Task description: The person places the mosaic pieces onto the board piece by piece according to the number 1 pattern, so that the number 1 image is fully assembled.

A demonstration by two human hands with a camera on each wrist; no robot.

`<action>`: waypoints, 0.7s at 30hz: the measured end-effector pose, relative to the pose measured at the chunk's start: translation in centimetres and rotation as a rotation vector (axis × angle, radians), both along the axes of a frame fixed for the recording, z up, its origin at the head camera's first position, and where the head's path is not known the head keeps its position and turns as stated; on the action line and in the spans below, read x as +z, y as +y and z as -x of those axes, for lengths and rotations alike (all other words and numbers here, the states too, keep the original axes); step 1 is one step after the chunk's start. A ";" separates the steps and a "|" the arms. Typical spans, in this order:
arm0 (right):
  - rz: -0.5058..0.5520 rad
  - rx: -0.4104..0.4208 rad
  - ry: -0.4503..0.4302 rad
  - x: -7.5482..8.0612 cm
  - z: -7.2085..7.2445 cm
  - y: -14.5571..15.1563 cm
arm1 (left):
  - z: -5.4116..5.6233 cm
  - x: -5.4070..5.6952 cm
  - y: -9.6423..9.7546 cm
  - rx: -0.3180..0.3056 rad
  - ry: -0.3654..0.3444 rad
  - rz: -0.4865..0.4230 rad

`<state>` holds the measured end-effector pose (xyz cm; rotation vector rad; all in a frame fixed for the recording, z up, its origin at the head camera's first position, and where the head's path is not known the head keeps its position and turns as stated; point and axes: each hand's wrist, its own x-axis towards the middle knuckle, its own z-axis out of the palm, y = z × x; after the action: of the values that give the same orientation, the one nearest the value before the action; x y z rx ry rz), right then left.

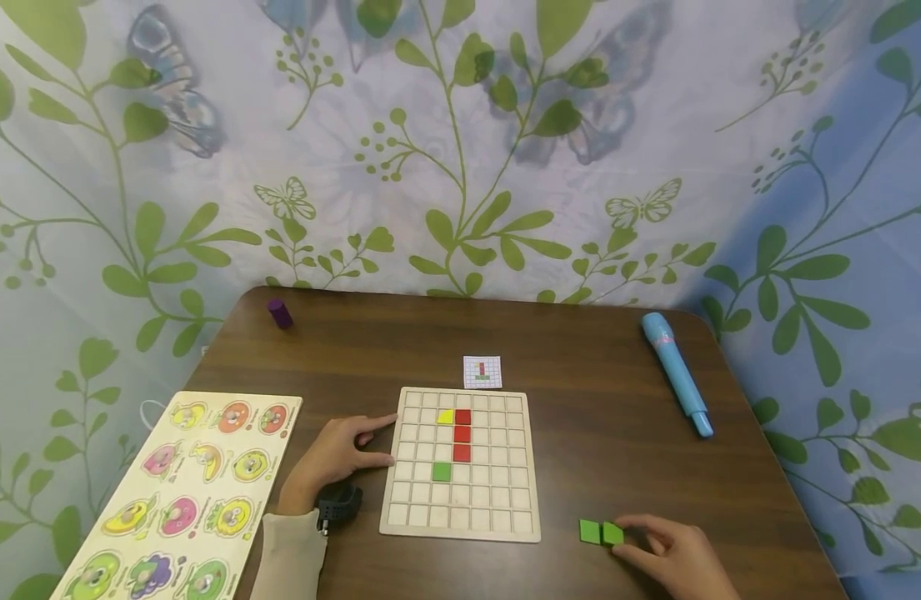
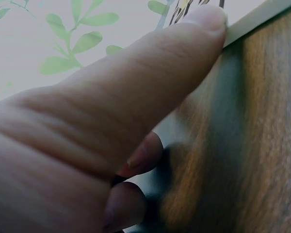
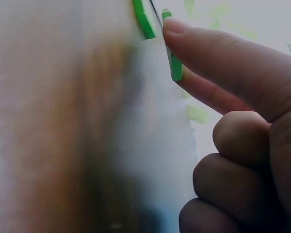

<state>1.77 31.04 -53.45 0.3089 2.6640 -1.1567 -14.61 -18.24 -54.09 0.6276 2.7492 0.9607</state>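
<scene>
A wooden grid board (image 1: 460, 536) lies mid-table, holding a yellow tile (image 1: 446, 417), a column of three red tiles (image 1: 462, 434) and one green tile (image 1: 441, 472). My left hand (image 1: 338, 457) rests at the board's left edge, forefinger and thumb stretched out to touch it. To the right of the board, my right hand (image 1: 678, 552) pinches a green tile (image 3: 176, 68) between thumb and forefinger, its other fingers folded in. This tile is tilted, right beside another green tile (image 1: 590, 532) on the table. Behind the board lies a small pattern card (image 1: 483, 372).
A fruit puzzle board (image 1: 186, 437) with knobbed pieces covers the table's left side. At the back left stands a small purple cylinder (image 1: 280, 313). A light blue pen-shaped device (image 1: 679, 377) lies to the right, and a leaf-print curtain (image 1: 400, 233) hangs behind the table.
</scene>
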 end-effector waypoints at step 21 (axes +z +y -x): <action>-0.058 0.215 0.523 3.0 4.8 -3.9 | 0.0 -0.3 -0.1 -0.004 0.019 -0.015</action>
<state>-3.03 27.17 -50.45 -0.3131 3.0707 -1.2244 -14.58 -18.38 -54.39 0.6476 2.7587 0.9812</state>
